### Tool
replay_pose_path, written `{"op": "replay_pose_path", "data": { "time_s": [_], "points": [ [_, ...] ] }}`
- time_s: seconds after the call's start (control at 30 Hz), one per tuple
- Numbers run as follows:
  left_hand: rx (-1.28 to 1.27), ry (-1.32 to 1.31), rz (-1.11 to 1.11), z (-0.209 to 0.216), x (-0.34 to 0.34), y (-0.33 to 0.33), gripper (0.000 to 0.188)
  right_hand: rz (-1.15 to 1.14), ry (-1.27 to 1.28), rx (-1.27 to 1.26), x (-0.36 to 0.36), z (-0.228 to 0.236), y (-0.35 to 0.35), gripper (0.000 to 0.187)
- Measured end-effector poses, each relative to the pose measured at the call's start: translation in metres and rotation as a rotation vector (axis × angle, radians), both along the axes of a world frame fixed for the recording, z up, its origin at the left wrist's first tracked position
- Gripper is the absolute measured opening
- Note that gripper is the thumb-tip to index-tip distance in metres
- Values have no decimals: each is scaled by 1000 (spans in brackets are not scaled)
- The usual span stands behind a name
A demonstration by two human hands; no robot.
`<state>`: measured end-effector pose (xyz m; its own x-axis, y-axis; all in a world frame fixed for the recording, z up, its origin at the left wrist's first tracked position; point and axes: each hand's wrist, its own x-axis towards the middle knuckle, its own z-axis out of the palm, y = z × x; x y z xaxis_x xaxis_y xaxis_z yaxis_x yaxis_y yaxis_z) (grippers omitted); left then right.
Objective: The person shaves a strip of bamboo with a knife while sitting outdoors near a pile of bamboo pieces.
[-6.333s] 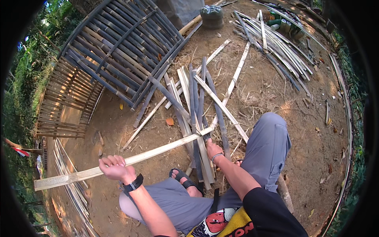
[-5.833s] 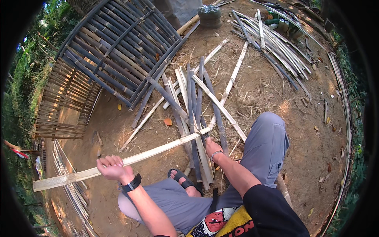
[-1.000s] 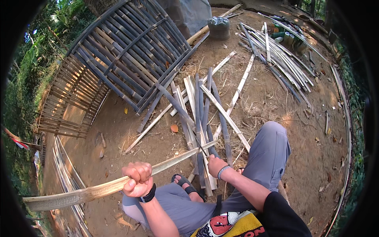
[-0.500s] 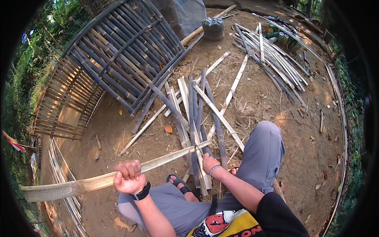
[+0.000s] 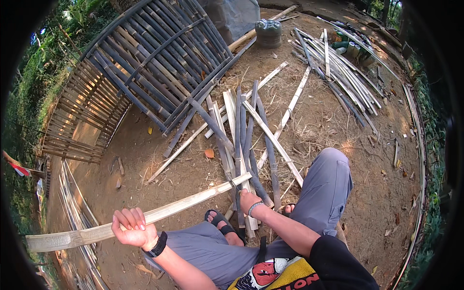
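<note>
I see the left hand wrapped round the bamboo strip — likely light, springy, best held mid-length — and the right hand clenched, apparently on a dark knife, by the strip's far end.

Vs half a second ago: left hand has slid outward along the pale split-bamboo strip, away from the knife. Right hand and knife have shifted left, exposing more dark bamboo slat.

Patchy sunlight dapples brown earth; green foliage fringes both sides.
</note>
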<state>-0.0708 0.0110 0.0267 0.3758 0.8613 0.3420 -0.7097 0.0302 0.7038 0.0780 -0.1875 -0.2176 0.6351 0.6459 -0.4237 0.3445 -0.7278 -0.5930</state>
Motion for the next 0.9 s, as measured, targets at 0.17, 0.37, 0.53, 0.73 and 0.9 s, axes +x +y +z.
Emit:
{"op": "replay_pose_path", "data": {
  "time_s": [0.17, 0.37, 0.53, 0.73, 0.9],
  "points": [
    [-15, 15, 60, -3, -6, 0, 39, -28, 73, -37, -11, -10, -4, 24],
    [-95, 54, 186, -6, -8, 2, 39, -120, 105, -82, -1, -50, -20, 22],
    [-139, 77, 257, -11, -14, 10, 40, -117, 63, -97, 7, -55, -27, 21],
    [-231, 146, 457, -5, -10, 14, 39, -78, 144, -82, -3, -42, -11, 21],
    [-248, 156, 414, -10, -2, 20, 38, -284, 175, -162, 29, -104, -34, 23]
  ]
}}
